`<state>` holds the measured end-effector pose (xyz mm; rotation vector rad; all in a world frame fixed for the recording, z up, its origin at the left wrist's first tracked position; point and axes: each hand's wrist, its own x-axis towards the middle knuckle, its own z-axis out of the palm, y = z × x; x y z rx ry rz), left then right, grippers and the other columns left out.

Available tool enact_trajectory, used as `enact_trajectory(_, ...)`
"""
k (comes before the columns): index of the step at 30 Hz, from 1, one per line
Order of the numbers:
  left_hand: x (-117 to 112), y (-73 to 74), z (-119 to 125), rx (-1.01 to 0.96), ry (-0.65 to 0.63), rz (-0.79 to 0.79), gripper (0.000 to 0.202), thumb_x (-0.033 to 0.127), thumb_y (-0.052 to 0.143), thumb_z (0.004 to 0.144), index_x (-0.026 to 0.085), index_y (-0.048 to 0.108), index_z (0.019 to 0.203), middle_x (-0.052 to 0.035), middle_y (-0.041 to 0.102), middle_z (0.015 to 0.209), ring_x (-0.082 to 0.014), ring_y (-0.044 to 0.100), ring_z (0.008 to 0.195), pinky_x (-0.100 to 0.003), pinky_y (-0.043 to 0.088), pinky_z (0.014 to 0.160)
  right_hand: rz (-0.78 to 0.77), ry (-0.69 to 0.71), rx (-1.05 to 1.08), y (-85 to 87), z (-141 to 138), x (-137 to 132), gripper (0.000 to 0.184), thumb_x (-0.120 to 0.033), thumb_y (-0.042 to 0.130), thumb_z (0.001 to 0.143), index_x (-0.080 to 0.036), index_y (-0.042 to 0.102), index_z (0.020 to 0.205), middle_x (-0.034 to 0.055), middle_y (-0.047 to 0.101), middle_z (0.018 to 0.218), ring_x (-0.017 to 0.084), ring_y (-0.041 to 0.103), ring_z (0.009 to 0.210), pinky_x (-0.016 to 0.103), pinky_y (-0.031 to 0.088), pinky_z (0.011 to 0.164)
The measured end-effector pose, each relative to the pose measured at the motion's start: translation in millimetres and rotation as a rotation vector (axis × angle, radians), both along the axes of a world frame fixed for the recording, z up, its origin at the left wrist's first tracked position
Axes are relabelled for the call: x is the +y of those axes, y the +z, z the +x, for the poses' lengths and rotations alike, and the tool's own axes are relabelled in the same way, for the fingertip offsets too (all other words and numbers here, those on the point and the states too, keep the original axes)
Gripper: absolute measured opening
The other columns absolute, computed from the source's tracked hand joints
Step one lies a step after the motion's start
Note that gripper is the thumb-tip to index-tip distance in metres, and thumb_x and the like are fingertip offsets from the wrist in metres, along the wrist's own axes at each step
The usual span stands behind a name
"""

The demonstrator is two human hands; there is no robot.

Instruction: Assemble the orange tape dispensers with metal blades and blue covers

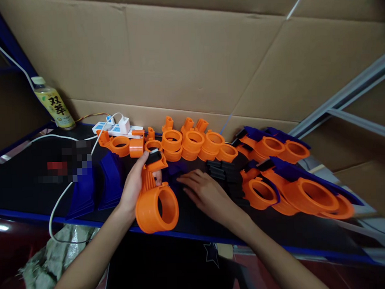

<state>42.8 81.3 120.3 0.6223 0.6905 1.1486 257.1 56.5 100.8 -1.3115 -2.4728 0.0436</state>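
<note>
My left hand [135,186] grips an orange plastic ring part [156,204] by its upright stem, above the front edge of the black table [29,184]. A small black piece [153,157] sits on top of the stem. My right hand [205,192] lies palm down on the table, fingers stretched toward a dark blue piece [176,169]. A pile of small black blocks [223,171] lies just right of that hand.
Rows of orange ring parts [182,142] stand at the back. Assembled orange-and-blue parts [295,187] lie on the right. Stacks of blue plates [96,186] stand on the left. A white power strip [116,129], its cable, and a drink bottle [54,103] sit far left. Cardboard lines the wall.
</note>
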Motion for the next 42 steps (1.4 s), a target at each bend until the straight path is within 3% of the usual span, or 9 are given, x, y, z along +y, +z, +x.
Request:
enact_trajectory(5,7,3.2,-7,-0.147,-0.024,-0.043,0.026,0.045,0.064,0.088,0.020,0.060,0.095,0.0031,0.058,0.061,-0.0099,0.058,0.049,-0.019,0.050,0.050,0.036,-0.088,-0.206,-7.7,-6,2,0.018,-0.018,0.056,0.098,-0.018,0.070,0.109,0.0099,0.072,0.102,0.024,0.062,0.096,0.038,0.051,0.082)
enact_trajectory(11,5,0.5,0,-0.073,-0.093,-0.101,0.026,0.040,0.070,0.084,0.018,0.060,0.093,0.0032,0.057,0.059,-0.0099,0.055,0.047,-0.021,0.052,0.050,-0.006,-0.191,-0.190,-6.7,0,7,0.022,-0.024,0.056,0.098,-0.019,0.071,0.114,0.0092,0.074,0.097,0.023,0.067,0.094,0.033,0.052,0.077)
enact_trajectory(15,2,-1.1,4,-0.040,-0.064,-0.105,0.032,0.043,0.073,0.081,0.018,0.061,0.096,0.0038,0.058,0.060,-0.0098,0.055,0.046,-0.023,0.054,0.050,-0.001,-0.263,0.059,3.7,7,4,0.024,-0.025,0.056,0.098,-0.019,0.075,0.111,0.0080,0.078,0.100,0.022,0.072,0.090,0.032,0.054,0.077)
enact_trajectory(19,-3,-7.3,14,-0.042,-0.059,-0.087,0.035,0.045,0.075,0.081,0.020,0.060,0.100,0.0046,0.059,0.060,-0.0090,0.053,0.045,-0.022,0.053,0.049,0.090,-0.325,0.416,21.0,4,-6,0.021,-0.030,0.061,0.096,-0.022,0.078,0.107,0.0038,0.080,0.091,0.018,0.070,0.069,0.029,0.054,0.062)
enact_trajectory(25,-13,-19.1,32,-0.011,-0.104,-0.090,0.036,0.047,0.075,0.082,0.020,0.058,0.099,0.0043,0.058,0.060,-0.0097,0.054,0.045,-0.025,0.055,0.052,0.209,-0.133,0.512,24.2,-14,-18,0.022,-0.023,0.066,0.094,-0.022,0.077,0.112,0.0064,0.077,0.117,0.023,0.073,0.106,0.040,0.055,0.100)
enact_trajectory(29,-15,-21.1,34,0.001,-0.099,-0.097,0.036,0.043,0.077,0.082,0.021,0.056,0.101,0.0043,0.060,0.066,-0.0093,0.055,0.046,-0.026,0.057,0.054,0.092,-0.144,0.555,21.4,-8,-17,0.016,-0.026,0.071,0.090,-0.023,0.077,0.105,0.0065,0.077,0.116,0.023,0.073,0.107,0.038,0.059,0.093)
enact_trajectory(33,-15,-20.0,34,0.021,-0.104,-0.102,0.036,0.041,0.077,0.082,0.021,0.057,0.105,0.0047,0.061,0.069,-0.0083,0.055,0.046,-0.024,0.056,0.052,-0.087,-0.132,0.528,29.8,4,-13,0.035,-0.031,0.071,0.090,-0.025,0.070,0.125,0.0039,0.078,0.102,0.018,0.074,0.086,0.028,0.060,0.067)
enact_trajectory(37,-15,-20.6,35,0.045,-0.162,-0.077,0.035,0.039,0.076,0.083,0.021,0.059,0.108,0.0020,0.066,0.073,-0.0088,0.057,0.046,-0.021,0.052,0.048,-0.159,-0.067,0.431,40.8,9,-12,0.045,-0.029,0.069,0.092,-0.029,0.065,0.136,0.0044,0.075,0.110,0.017,0.071,0.088,0.028,0.058,0.073)
enact_trajectory(42,-13,-22.2,34,0.058,-0.158,-0.083,0.034,0.043,0.075,0.083,0.020,0.059,0.104,0.0005,0.066,0.074,-0.0096,0.059,0.047,-0.022,0.052,0.048,-0.328,-0.156,0.625,43.5,14,-12,0.041,-0.036,0.071,0.089,-0.024,0.070,0.128,0.0043,0.073,0.097,0.017,0.066,0.082,0.026,0.056,0.065)
